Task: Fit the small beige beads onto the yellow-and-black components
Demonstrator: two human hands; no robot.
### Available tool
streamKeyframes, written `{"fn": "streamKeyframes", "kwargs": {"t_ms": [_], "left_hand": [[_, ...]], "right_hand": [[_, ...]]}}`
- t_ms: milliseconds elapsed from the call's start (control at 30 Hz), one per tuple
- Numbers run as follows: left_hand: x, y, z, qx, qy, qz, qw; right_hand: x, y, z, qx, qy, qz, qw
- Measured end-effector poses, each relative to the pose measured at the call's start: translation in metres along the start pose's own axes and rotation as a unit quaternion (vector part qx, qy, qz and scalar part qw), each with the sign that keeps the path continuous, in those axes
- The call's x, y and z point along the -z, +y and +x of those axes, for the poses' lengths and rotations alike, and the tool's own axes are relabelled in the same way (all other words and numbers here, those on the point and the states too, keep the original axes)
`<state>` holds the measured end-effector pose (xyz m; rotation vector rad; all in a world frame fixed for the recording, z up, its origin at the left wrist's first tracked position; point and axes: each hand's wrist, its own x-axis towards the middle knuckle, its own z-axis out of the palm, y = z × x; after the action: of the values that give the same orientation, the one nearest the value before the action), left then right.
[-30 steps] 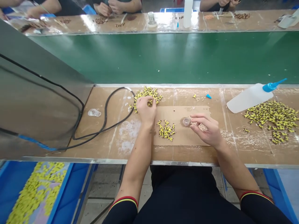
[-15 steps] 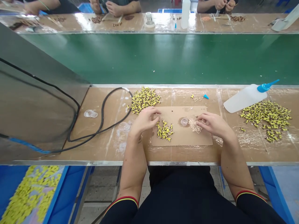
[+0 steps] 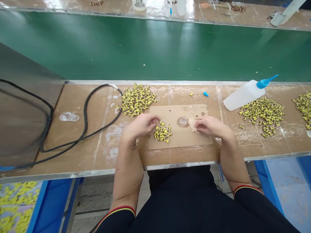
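Observation:
A piece of cardboard (image 3: 179, 141) lies flat on the bench in front of me. On its left part is a small heap of tiny yellow and dark figures (image 3: 162, 132). My left hand (image 3: 143, 125) is at the heap's left edge, fingers bent, with a gap between thumb and forefinger. At the right, tiny pale pieces (image 3: 192, 124) form a pile. My right hand (image 3: 209, 126) has its fingertips pinched together at that pile's edge; anything between them is too small to make out. A small clear round cup (image 3: 183, 121) sits between the two heaps.
Larger heaps of yellow figures (image 3: 138, 100) lie behind left and at right (image 3: 262, 113). A white squeeze bottle (image 3: 244, 95) lies tilted near a blue cap (image 3: 205, 94). A black cable (image 3: 85, 113) loops at left. Beyond runs a green belt (image 3: 155, 48).
The view has tilted down and shifted. My left hand's fingers have curled in beside the yellow heap. My right hand's fingers have closed together at the pale pile.

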<state>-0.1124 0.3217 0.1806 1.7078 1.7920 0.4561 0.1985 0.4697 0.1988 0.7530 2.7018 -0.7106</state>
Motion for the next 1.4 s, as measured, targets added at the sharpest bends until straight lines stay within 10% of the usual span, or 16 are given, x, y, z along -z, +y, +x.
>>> {"fn": "streamKeyframes", "kwargs": {"t_ms": [433, 667, 1000, 1400], "left_hand": [[-0.010, 0.028, 0.004, -0.128, 0.255, -0.184, 0.941], [-0.025, 0.039, 0.008, -0.171, 0.228, -0.312, 0.906], [-0.047, 0.068, 0.009, -0.229, 0.158, -0.344, 0.897], [-0.056, 0.091, 0.005, -0.232, 0.104, -0.343, 0.904]], "right_hand": [[0.002, 0.015, 0.000, 0.108, 0.078, 0.055, 0.990], [0.007, 0.012, -0.007, 0.155, 0.140, 0.137, 0.968], [-0.003, -0.021, -0.003, 0.279, 0.323, 0.392, 0.815], [-0.015, -0.038, 0.005, 0.255, 0.350, 0.328, 0.840]]}}
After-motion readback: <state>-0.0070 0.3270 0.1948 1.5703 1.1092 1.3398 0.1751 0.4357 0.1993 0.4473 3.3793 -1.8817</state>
